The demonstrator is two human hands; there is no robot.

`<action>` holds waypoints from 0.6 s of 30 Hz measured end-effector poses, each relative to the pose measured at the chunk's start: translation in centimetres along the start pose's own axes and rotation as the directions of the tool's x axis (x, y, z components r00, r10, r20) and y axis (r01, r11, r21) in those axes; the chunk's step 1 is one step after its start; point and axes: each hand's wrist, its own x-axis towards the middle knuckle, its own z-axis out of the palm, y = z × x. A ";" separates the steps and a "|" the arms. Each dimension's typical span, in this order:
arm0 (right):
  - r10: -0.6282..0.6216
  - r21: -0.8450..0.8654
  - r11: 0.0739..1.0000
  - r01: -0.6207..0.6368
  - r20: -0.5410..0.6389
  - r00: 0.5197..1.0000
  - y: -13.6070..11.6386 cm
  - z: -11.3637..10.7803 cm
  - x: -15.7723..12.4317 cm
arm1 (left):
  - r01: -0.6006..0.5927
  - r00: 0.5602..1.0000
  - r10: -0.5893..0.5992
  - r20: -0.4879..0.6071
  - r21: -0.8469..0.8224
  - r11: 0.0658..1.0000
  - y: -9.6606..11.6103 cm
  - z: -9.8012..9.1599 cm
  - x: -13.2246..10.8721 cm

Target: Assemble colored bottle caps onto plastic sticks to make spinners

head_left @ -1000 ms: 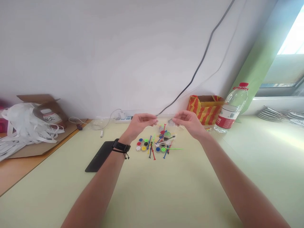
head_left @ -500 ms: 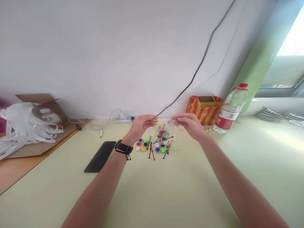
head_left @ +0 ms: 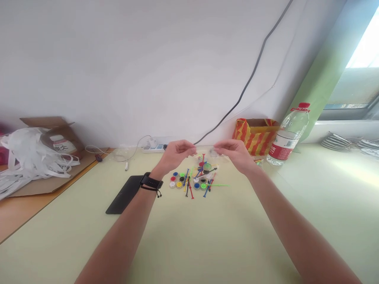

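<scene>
My left hand (head_left: 179,154), with a black watch (head_left: 151,182) on its wrist, is raised over the back of the table, thumb and fingertips pinched together. Whatever may be in that pinch is too small to name. Level with it, my right hand (head_left: 235,154) is also pinched, and a small clear, greyish thing shows by its fingertips. A gap separates the two hands. Below them lie colourful plastic arrow pointers (head_left: 190,187) in a loose pile. Small round pieces with coloured centres, such as a yellow one (head_left: 179,184) and a blue one (head_left: 197,186), sit among them.
A black phone (head_left: 124,197) lies left of the pieces, partly behind my left forearm. At the back stand a power strip (head_left: 156,146), a red-yellow striped bag (head_left: 254,138) and a water bottle (head_left: 286,138). White straps (head_left: 32,154) are heaped on cardboard at left.
My left hand has shifted slightly left and up, and its wrist covers more of the phone. My right hand has moved very little, still pinched. The pieces below look unchanged.
</scene>
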 end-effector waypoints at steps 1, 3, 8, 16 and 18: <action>0.004 0.017 1.000 -0.004 -0.004 1.000 0.2 0.0 0.1 | 0.000 1.000 0.000 -0.008 -0.014 1.000 -0.1 -0.1 0.0; 0.005 0.044 0.999 -0.005 0.003 1.000 0.4 -0.2 0.1 | 0.014 0.999 -0.016 -0.040 -0.049 0.999 -0.3 -0.1 0.0; -0.056 -0.015 0.998 0.056 0.027 0.998 0.1 -0.3 -0.1 | 0.050 0.996 -0.057 -0.074 -0.099 0.994 -0.6 0.1 0.0; -0.104 -0.097 0.989 0.107 0.043 0.994 -0.8 0.2 -0.3 | 0.015 0.999 -0.012 -0.039 0.072 0.997 0.2 -0.1 -0.2; -0.090 -0.099 0.991 0.092 0.024 0.996 -0.6 0.4 -0.3 | -0.026 0.999 0.030 -0.028 0.159 0.987 0.4 -0.2 0.0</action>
